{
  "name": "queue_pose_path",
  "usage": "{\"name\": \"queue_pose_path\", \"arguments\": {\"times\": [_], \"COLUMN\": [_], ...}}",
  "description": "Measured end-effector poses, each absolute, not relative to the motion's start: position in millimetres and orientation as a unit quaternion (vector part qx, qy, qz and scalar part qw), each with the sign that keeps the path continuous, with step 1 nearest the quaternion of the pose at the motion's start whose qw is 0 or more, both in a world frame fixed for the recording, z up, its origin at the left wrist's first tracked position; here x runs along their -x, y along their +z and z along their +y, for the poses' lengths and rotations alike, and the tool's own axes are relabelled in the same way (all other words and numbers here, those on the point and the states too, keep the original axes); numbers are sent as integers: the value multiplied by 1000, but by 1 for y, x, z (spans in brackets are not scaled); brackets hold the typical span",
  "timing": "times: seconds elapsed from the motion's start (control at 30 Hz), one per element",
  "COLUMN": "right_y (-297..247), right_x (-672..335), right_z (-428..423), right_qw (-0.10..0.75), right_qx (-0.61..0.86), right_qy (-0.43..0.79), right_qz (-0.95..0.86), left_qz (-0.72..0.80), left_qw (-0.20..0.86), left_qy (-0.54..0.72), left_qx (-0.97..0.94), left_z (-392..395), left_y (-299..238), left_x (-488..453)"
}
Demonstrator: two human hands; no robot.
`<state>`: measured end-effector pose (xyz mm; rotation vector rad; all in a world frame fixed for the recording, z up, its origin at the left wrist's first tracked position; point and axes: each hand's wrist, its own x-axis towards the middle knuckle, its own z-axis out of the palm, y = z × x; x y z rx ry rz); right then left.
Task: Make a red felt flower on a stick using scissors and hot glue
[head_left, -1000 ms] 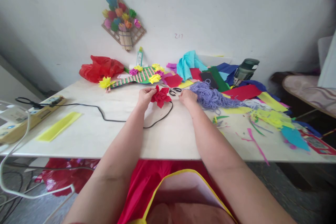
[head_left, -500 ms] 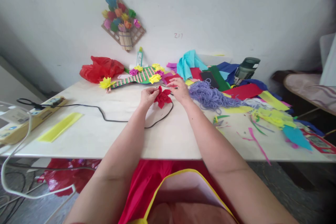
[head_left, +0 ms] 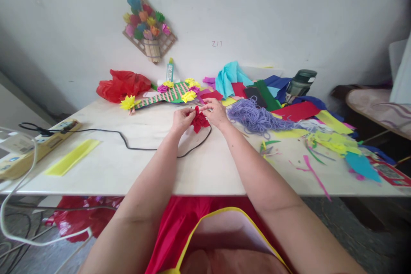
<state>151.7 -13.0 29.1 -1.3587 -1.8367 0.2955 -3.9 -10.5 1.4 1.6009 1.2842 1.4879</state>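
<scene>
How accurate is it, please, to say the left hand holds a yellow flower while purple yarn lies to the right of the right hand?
The colour is wrong: the head view shows the left hand holding a red flower; purple yarn does lie to the right of the right hand.

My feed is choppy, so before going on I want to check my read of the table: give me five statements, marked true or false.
1. The left hand holds the red flower. True.
2. The right hand rests on the purple yarn. False: the right hand is at the red flower, left of the purple yarn.
3. A black cord runs from the power strip. True.
4. The turquoise paper lies at the table's near edge. False: the turquoise paper lies at the table's back.
5. Yellow flowers sit on the green striped piece. True.
</scene>
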Motion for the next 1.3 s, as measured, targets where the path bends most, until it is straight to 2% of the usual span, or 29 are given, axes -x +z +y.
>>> {"name": "queue_pose_path", "arguments": {"times": [0.47, 1.3], "right_y": [29, 27], "right_x": [-151, -150], "right_z": [-14, -11], "right_qw": [418, 422], "right_qx": [536, 538], "right_qy": [118, 118], "right_qz": [-724, -721], "left_qz": [483, 479], "left_qw": [258, 253], "left_qy": [552, 549], "left_qx": [-629, -636], "left_z": [-10, -15], "left_y": [1, 5], "left_x": [4, 1]}}
